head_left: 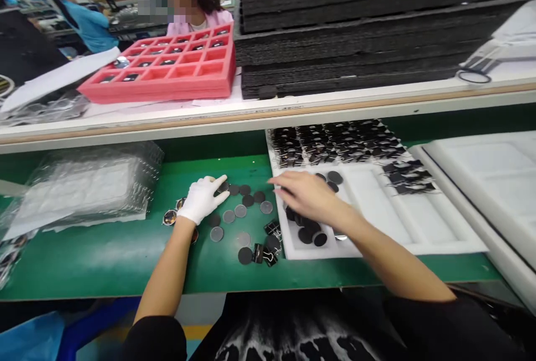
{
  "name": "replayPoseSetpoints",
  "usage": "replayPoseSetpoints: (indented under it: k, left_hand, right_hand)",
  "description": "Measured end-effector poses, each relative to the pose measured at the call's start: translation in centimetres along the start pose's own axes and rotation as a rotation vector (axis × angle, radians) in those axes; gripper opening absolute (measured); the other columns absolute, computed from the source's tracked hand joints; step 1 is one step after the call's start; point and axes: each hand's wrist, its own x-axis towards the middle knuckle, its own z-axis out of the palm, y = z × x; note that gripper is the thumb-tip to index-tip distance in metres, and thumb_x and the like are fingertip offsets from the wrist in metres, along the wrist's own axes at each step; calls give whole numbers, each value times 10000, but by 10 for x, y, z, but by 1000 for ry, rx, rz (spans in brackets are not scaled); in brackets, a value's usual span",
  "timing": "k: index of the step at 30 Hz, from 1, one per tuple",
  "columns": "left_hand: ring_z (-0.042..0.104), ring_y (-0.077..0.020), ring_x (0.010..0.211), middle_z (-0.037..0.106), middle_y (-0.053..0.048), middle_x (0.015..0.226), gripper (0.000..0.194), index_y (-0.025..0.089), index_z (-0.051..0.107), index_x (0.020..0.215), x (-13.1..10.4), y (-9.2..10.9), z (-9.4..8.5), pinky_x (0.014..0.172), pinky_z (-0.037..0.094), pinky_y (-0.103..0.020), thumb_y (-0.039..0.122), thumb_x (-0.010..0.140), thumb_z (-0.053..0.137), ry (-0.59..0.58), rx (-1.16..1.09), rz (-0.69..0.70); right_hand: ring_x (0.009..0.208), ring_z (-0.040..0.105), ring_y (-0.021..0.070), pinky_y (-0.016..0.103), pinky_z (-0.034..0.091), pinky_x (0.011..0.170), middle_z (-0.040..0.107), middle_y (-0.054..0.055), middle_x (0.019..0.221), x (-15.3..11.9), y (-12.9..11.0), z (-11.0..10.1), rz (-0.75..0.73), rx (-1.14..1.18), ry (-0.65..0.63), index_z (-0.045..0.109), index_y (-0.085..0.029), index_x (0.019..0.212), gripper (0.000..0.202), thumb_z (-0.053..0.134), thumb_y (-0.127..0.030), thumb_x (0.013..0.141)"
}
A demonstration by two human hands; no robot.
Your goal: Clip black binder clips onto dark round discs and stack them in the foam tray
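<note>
My left hand [204, 198], in a white glove, rests on the green table [104, 263], thumb and index finger apart beside a dark disc [223, 187]. Nothing shows held in it. Dark and clear-looking round discs [248, 200] lie scattered to its right. My bare right hand [305, 195] hovers over the left edge of the white foam tray [419, 238], fingers stretched out, holding nothing visible. Below it, several black discs [309, 231] lie in the tray's left compartment. Black binder clips [258, 253] sit on the table near the tray's corner.
Rows of black clips [335, 140] fill the tray's back. Stacked clear plastic trays [96, 182] stand left, white foam trays [494, 165] right. The shelf [355, 105] carries a pink compartment tray [167, 79] and black foam stacks [343, 43]. A person [201, 18] is behind it.
</note>
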Motion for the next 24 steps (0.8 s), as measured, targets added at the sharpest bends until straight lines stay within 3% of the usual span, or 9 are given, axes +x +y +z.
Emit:
replayPoseSetpoints:
  k: [3,6,10,13,16,19,21,24]
  left_hand:
    - [636,-304,1034,670,-106,1171,529,353,555,1482,4,8,-2,819,437,-390,556,1034,360,-10,71,-6]
    - [636,-312,1031,665,-116,1192,513,348,581,1464,6,15,-5,828,438,-405,503,1045,328,-17,112,-53]
    - [620,-319,1136,646,-117,1268,534,333,568,1474,3,10,-9,902,450,-405,539,1032,349,-71,78,-31]
    - [573,-341,1238,588,-132,1388,709,303,430,1569,0,3,-13,952,459,-406,649,953,482,-144,12,-9]
    - [578,-319,1231,593,-115,1366,637,307,496,1511,2,1,-15,973,461,-396,591,944,549,-165,-26,-18]
    - [617,-296,1123,634,-101,1209,513,295,600,1374,9,4,-13,929,477,-385,568,941,579,-151,-24,-34]
    - [614,-299,1093,625,-109,1174,509,272,625,1313,13,7,-9,910,481,-385,593,918,610,-132,-7,-48]
    - [585,-309,1144,608,-142,1226,517,201,647,1237,14,12,-2,943,470,-384,603,914,620,-82,9,-70]
  right_hand:
    - [1087,689,299,454,553,915,710,107,1226,-57,54,-17,204,-31,146,689,-215,1262,336,474,-335,1034]
    - [1168,670,297,445,558,973,657,122,1327,-95,92,-1,252,47,123,644,-217,1343,401,518,-414,1017]
    - [1223,635,281,459,524,1058,659,108,1307,-114,111,38,200,114,210,650,-239,1328,369,509,-388,1021]
    - [1178,647,279,461,534,1031,681,98,1248,-116,115,47,182,110,300,679,-243,1255,313,523,-378,1020]
    - [1109,662,293,454,549,955,683,120,1209,-107,105,35,137,19,335,684,-212,1234,300,529,-352,1019]
    - [1070,643,296,439,517,900,679,143,1181,-88,72,19,2,-106,392,677,-180,1241,289,523,-291,1024]
    - [1017,629,274,411,476,841,695,127,1141,-72,41,18,-156,-157,306,693,-188,1195,246,525,-244,1024]
    - [953,605,274,405,398,798,706,114,1041,-52,0,33,-327,-257,47,725,-179,1066,162,642,-276,966]
